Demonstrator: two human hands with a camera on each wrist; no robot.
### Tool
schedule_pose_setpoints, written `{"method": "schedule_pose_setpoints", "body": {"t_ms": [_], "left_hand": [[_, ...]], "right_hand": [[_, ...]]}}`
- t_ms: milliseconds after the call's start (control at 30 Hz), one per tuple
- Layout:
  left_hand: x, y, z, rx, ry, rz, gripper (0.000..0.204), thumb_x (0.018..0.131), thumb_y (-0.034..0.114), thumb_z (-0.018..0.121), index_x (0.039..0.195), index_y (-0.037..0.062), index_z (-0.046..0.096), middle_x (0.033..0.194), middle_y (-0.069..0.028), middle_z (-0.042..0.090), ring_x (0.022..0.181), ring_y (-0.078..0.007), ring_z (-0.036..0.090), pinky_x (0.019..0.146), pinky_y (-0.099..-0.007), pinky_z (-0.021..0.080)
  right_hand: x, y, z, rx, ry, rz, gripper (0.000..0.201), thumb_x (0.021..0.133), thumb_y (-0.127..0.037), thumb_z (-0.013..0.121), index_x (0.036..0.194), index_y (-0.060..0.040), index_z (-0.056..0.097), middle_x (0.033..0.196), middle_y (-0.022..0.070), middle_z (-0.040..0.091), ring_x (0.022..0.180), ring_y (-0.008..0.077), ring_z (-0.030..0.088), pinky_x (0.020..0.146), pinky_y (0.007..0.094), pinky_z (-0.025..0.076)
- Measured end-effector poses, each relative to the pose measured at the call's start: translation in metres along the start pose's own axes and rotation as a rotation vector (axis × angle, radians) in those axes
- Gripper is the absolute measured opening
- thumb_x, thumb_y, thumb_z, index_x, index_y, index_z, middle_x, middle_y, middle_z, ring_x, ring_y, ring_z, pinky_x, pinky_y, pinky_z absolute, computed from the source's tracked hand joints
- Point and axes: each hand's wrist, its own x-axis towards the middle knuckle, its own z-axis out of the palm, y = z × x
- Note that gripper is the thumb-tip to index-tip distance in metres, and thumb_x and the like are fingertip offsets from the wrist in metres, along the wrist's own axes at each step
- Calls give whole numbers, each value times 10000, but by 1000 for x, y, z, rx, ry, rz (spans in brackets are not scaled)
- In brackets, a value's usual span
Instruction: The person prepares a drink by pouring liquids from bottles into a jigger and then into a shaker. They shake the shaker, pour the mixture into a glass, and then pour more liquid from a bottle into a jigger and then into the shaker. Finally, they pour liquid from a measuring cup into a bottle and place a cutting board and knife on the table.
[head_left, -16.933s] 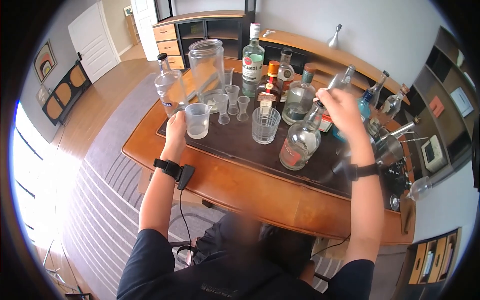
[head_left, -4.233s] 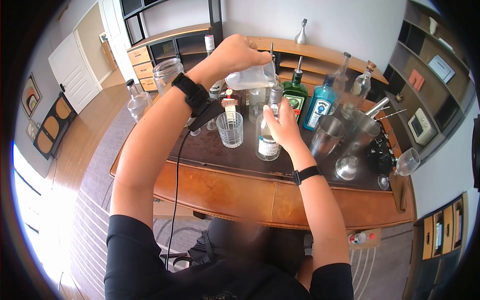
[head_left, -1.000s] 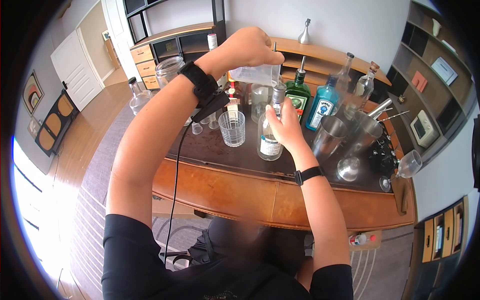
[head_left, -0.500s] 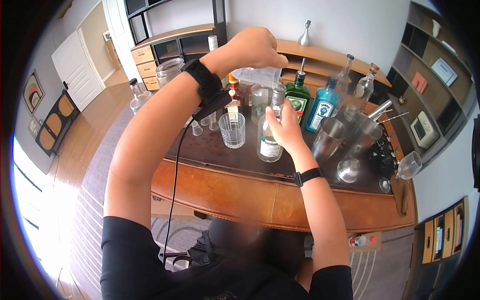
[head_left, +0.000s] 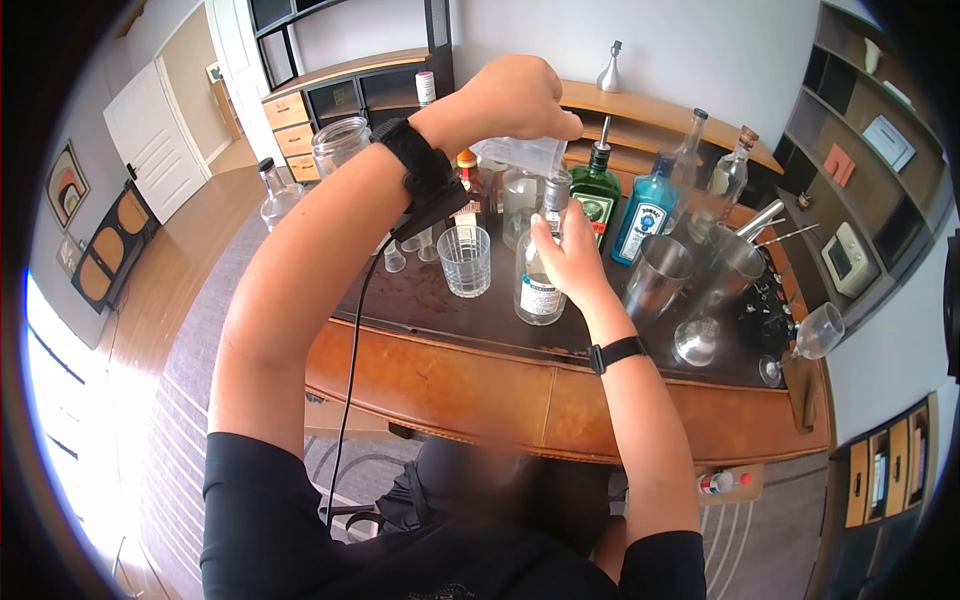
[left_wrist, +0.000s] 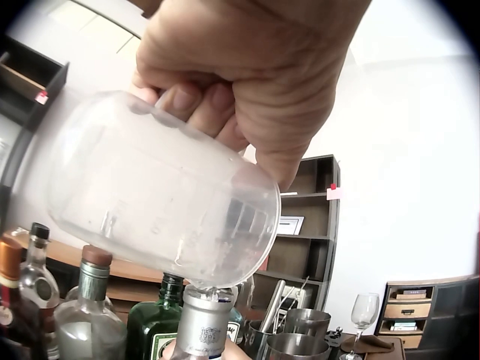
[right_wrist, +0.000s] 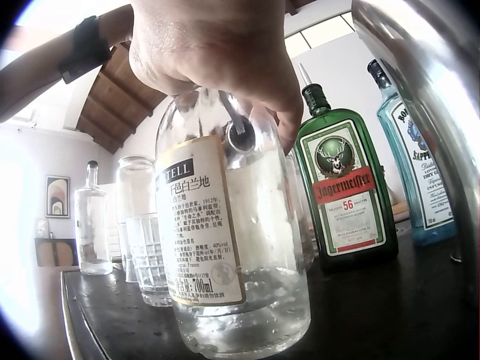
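Tilted nearly onto its side, a clear plastic measuring cup (head_left: 522,152) (left_wrist: 161,195) hangs from my left hand (head_left: 505,98) (left_wrist: 247,67), whose fingers grip its upper side. Its rim meets the silver neck (left_wrist: 204,322) of a clear bottle (head_left: 539,290) (right_wrist: 240,247). That bottle stands upright on the dark table top with a little clear liquid low inside. My right hand (head_left: 573,250) (right_wrist: 217,52) holds it round the upper part. A cut-glass tumbler (head_left: 465,262) stands left of the bottle.
Behind are a green bottle (head_left: 596,190), a blue bottle (head_left: 643,215) and several others. Metal shakers (head_left: 660,275) and a wine glass (head_left: 819,330) stand to the right. Small glasses (head_left: 394,258) and a large jar (head_left: 340,140) are left. A cable (head_left: 350,390) hangs from the left wrist.
Since the earliest frame, my left hand has brought the cup over a different bottle, which my right hand now holds. Over the last second, the left hand has shifted slightly right.
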Motion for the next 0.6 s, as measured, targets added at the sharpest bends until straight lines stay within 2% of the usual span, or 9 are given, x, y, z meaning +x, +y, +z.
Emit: {"method": "schedule_pose_setpoints", "body": {"t_ms": [200,400,500,600], "left_hand": [[0,5,0,3,8,11,489,682,401,733,631,-62,582,563,-183,485,532,-291,473,562,-423,464],[-1,11,2,53,11,37,475,687,417,736,659,-45,628,576,-189,544,554,-317,552,595,-413,501],[5,5,15,113,69,117,455,692,421,727,668,-28,652,585,-192,579,567,-340,592,605,-415,523],[-2,26,2,166,-22,129,437,696,416,722,637,-11,647,583,-176,600,562,-350,604,602,-418,530]], "right_hand": [[0,1,0,-6,-17,15,313,945,-221,650,1135,11,563,979,209,675,946,396,653,842,476,501],[-1,3,0,-13,-11,15,321,948,-227,650,1146,8,561,981,203,675,957,393,644,848,479,495],[-1,7,1,-50,-1,-6,317,948,-228,651,1139,8,560,978,200,675,957,389,642,848,478,494],[0,5,1,-44,-3,-9,306,948,-224,651,1124,9,561,959,196,675,929,382,649,826,475,499]]}}
